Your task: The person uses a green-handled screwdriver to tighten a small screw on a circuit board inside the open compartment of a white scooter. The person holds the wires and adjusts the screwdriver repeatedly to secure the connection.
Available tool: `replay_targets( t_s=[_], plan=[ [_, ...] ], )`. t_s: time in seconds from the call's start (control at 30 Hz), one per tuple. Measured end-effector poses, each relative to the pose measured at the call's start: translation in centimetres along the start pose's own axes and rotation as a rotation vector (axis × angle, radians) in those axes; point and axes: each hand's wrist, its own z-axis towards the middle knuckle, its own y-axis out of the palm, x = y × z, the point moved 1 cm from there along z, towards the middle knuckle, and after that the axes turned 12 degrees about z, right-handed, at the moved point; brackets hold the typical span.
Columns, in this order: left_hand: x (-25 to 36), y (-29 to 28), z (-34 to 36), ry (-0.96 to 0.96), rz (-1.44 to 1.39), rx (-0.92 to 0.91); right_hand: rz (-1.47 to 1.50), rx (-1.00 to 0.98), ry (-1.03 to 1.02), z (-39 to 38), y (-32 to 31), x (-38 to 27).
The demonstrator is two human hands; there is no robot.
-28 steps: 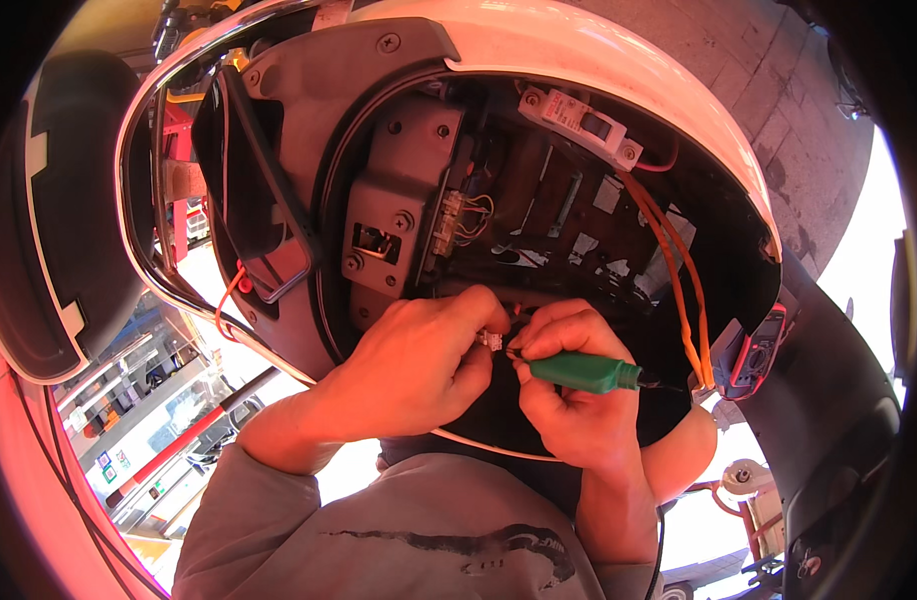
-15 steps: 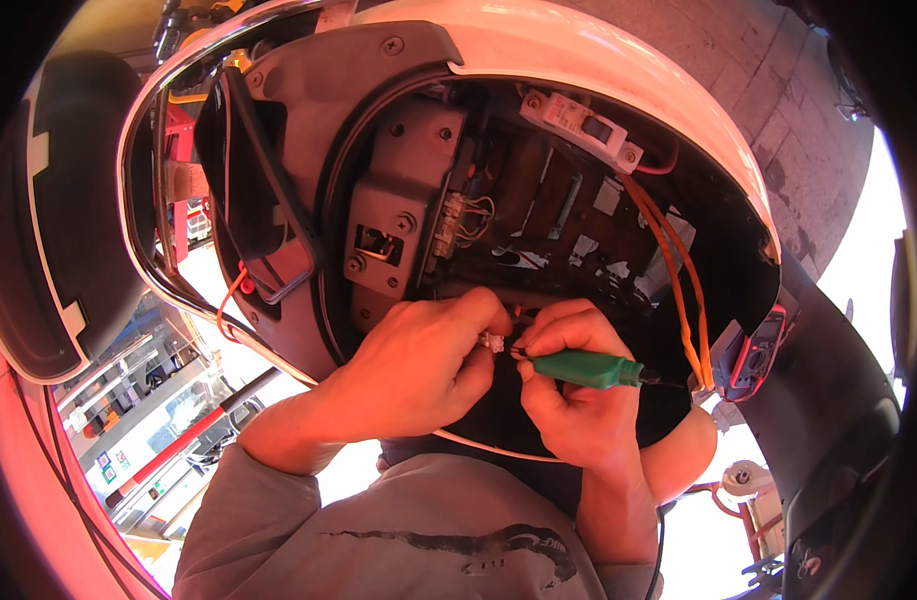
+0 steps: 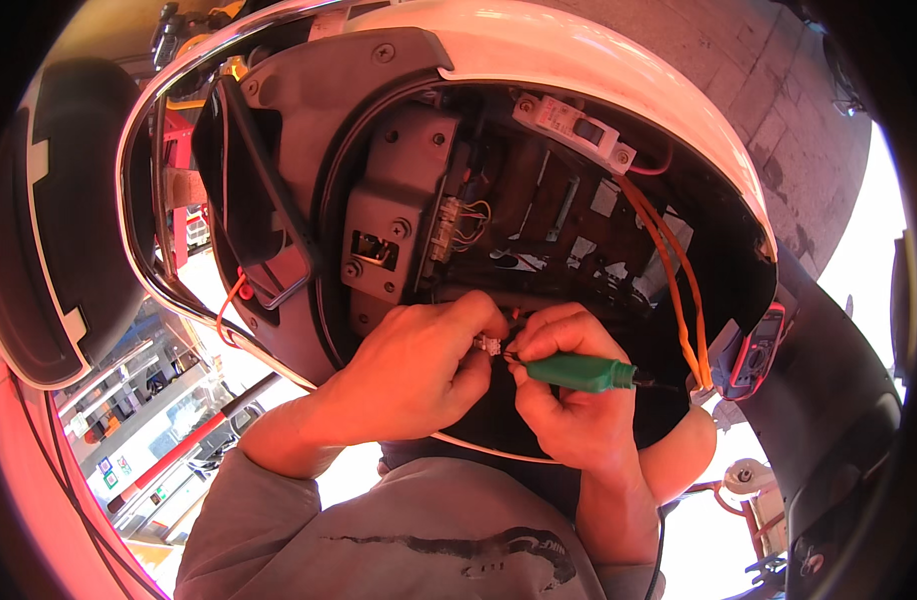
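My left hand (image 3: 419,365) pinches a small pale wire connector (image 3: 490,345) between thumb and fingertips. Facing it closely, my right hand (image 3: 579,400) is closed around a green-handled tool (image 3: 584,372) with a narrow tip. That tip meets or nearly meets the connector; contact cannot be made out. Both hands are over the near edge of a vehicle's open body compartment (image 3: 524,425). Just beyond them, a terminal strip with thin wires (image 3: 447,228) runs along a grey metal bracket (image 3: 384,240). Wires behind my fingers are mostly hidden.
A white circuit breaker (image 3: 576,132) sits at the far rim, with orange cables (image 3: 674,265) running down from it. A red-and-black multimeter (image 3: 762,345) leans at the right edge. A dark phone-like slab (image 3: 264,190) rests on the left panel. Paving (image 3: 769,100) lies beyond.
My hands keep the same grip on the connector and the green-handled tool. The tool and right hand have shifted slightly left; the whole view has moved a little.
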Motion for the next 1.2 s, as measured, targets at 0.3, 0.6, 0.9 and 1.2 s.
replay_targets(
  t_s=[0.3, 0.6, 0.9, 1.2],
  plan=[
    [0.03, 0.24, 0.08, 0.021, -0.020, 0.014, 0.008, 0.007, 0.006, 0.06, 0.07, 0.17],
    [0.10, 0.21, 0.07, -0.005, -0.019, 0.002, 0.016, -0.004, 0.015, 0.13, 0.03, 0.05],
    [0.15, 0.18, 0.10, -0.011, -0.021, 0.008, -0.033, -0.022, -0.035, 0.34, 0.02, -0.08],
    [0.19, 0.20, 0.11, -0.006, -0.019, 0.011, -0.021, -0.017, -0.011, 0.21, 0.07, 0.03]
  ],
)
